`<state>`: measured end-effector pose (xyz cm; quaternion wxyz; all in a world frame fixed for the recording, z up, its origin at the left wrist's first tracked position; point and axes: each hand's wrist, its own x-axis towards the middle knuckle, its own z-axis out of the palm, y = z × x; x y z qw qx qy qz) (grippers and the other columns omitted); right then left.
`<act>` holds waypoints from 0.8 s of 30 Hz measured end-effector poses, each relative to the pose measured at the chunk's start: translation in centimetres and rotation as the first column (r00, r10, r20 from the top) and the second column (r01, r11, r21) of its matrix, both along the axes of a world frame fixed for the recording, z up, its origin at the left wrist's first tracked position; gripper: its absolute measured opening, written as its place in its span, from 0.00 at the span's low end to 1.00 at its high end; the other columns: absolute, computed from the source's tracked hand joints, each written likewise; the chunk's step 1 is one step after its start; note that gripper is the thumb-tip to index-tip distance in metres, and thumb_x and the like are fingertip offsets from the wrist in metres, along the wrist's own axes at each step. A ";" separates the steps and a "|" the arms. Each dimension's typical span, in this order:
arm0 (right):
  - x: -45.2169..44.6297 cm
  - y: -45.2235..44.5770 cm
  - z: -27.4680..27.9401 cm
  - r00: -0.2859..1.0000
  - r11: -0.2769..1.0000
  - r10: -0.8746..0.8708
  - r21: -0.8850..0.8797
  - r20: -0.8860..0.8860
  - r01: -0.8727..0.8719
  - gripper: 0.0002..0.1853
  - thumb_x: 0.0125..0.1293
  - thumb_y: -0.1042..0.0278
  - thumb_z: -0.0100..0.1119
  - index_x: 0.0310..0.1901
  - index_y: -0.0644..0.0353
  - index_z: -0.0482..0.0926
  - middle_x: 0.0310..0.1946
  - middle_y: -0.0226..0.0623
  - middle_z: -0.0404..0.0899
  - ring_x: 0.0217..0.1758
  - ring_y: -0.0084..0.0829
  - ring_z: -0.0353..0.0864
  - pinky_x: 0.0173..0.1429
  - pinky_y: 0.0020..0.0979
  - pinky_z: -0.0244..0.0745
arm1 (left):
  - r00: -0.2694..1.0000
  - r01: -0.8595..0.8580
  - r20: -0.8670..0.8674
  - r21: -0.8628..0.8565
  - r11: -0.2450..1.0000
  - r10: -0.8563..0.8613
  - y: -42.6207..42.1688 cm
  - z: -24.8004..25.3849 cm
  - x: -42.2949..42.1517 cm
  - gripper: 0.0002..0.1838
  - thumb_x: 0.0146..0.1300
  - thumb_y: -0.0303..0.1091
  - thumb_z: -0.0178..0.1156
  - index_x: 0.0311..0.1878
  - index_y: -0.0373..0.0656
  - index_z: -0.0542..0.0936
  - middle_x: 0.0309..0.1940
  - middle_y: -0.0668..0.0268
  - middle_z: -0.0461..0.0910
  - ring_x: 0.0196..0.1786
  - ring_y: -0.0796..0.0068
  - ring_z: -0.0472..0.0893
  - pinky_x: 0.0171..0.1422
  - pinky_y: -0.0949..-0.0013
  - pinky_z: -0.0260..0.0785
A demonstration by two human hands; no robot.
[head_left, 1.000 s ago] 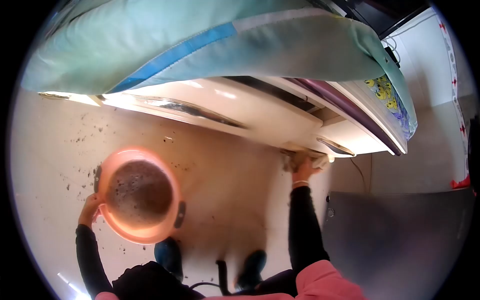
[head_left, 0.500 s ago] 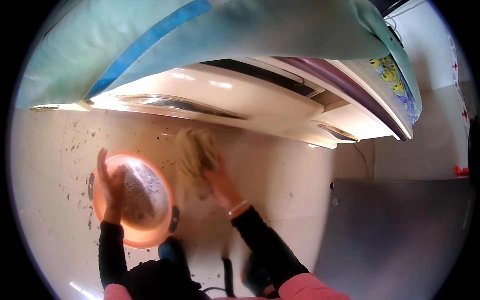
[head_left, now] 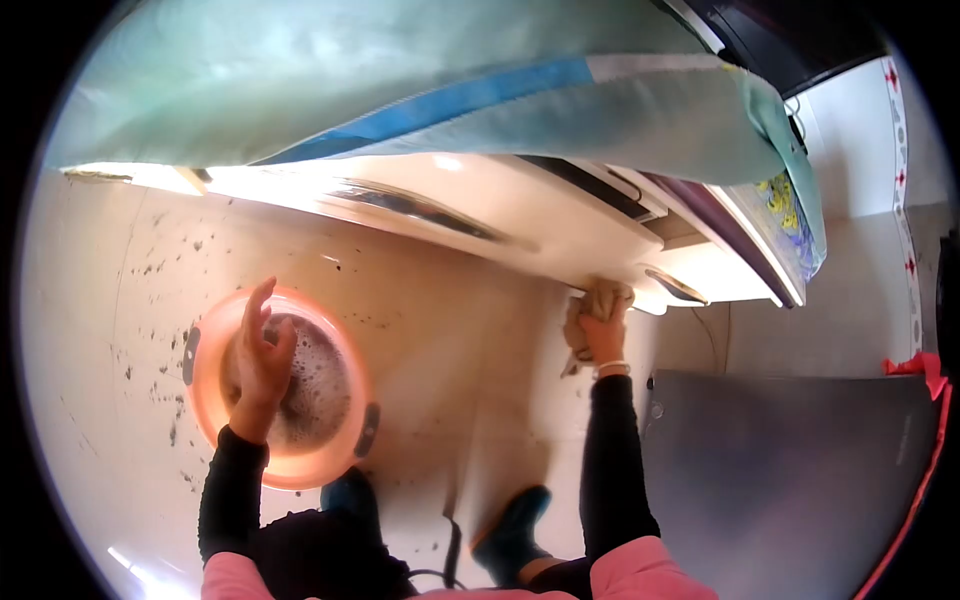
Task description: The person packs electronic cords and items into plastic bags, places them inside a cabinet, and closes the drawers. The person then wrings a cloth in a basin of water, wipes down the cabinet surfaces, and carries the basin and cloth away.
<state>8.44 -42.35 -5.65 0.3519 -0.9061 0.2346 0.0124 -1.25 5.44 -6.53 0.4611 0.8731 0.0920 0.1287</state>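
Note:
My right hand (head_left: pixel 602 340) grips a beige cloth (head_left: pixel 582 322), bunched up at the bottom edge of the white cabinet (head_left: pixel 570 245), near its right end. Whether the cloth presses on the cabinet or only on the floor, I cannot tell. Over an orange basin (head_left: pixel 358 350) hangs my left hand (head_left: pixel 264 372), its fingers apart and holding nothing. Cloudy water with foam bubbles (head_left: pixel 318 385) fills part of the basin, which has dark grips on its rim.
Dark specks (head_left: pixel 172 400) are scattered on the tiled floor (head_left: pixel 450 350) around the basin. A pale green cover (head_left: pixel 400 70) drapes over the cabinet. At right stands a dark grey panel (head_left: pixel 790 470) beside red material (head_left: pixel 925 372). My boots (head_left: pixel 512 530) are below.
My right hand has carried the cloth to the right, from beside the basin to the cabinet's lower right edge. My left hand stays above the basin. The view has shifted slightly.

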 end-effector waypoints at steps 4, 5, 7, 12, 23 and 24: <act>-0.9 5.1 -3.8 0.981 0.967 0.181 -0.192 0.063 -0.166 0.45 0.46 0.71 0.62 0.68 0.64 0.52 0.57 0.50 0.68 0.53 0.41 0.74 0.54 0.30 0.72 | 0.999 -0.038 -0.027 -0.125 0.991 0.035 0.0 -0.1 -0.7 0.27 0.58 0.20 0.50 0.63 0.42 0.63 0.61 0.61 0.68 0.62 0.67 0.69 0.61 0.65 0.65; -1.3 6.6 -2.9 0.997 0.942 0.022 0.332 0.070 -0.044 0.44 0.47 0.72 0.63 0.68 0.63 0.53 0.59 0.49 0.67 0.56 0.40 0.73 0.56 0.30 0.70 | 0.998 -0.054 -0.044 -0.195 0.979 0.047 0.1 -0.1 -0.6 0.28 0.58 0.20 0.50 0.63 0.42 0.63 0.60 0.60 0.68 0.62 0.67 0.70 0.61 0.65 0.65; -2.0 9.2 -1.4 0.996 0.644 -0.094 0.763 0.001 0.060 0.43 0.47 0.73 0.63 0.67 0.62 0.54 0.60 0.47 0.66 0.58 0.39 0.71 0.59 0.31 0.68 | 0.999 -0.039 -0.003 -0.142 0.989 0.039 0.4 0.3 -0.6 0.28 0.58 0.19 0.50 0.64 0.42 0.62 0.60 0.60 0.68 0.61 0.67 0.70 0.61 0.66 0.65; -6.4 14.0 4.9 0.948 0.665 0.298 0.688 0.113 -0.291 0.42 0.44 0.78 0.65 0.65 0.59 0.60 0.57 0.46 0.68 0.61 0.39 0.68 0.64 0.35 0.64 | 0.998 -0.059 0.013 -0.207 0.976 0.063 0.2 0.0 -0.6 0.29 0.58 0.18 0.50 0.64 0.42 0.61 0.60 0.59 0.69 0.61 0.67 0.70 0.60 0.67 0.65; 1.0 11.4 7.3 0.585 0.601 0.711 -0.768 0.389 -0.220 0.25 0.46 0.70 0.63 0.50 0.43 0.77 0.51 0.49 0.65 0.51 0.51 0.68 0.54 0.49 0.63 | 0.992 -0.075 0.081 -0.270 0.960 0.101 -0.6 1.6 -1.2 0.28 0.57 0.20 0.52 0.63 0.38 0.63 0.57 0.57 0.71 0.58 0.66 0.73 0.57 0.67 0.69; 1.3 10.9 6.0 0.582 0.515 0.754 -0.823 0.303 -0.240 0.24 0.45 0.72 0.62 0.48 0.42 0.78 0.51 0.46 0.65 0.49 0.50 0.68 0.54 0.49 0.63 | 0.990 -0.082 0.090 -0.265 0.961 0.110 -0.5 1.8 -1.3 0.28 0.57 0.20 0.52 0.63 0.38 0.63 0.57 0.57 0.71 0.58 0.66 0.73 0.57 0.67 0.69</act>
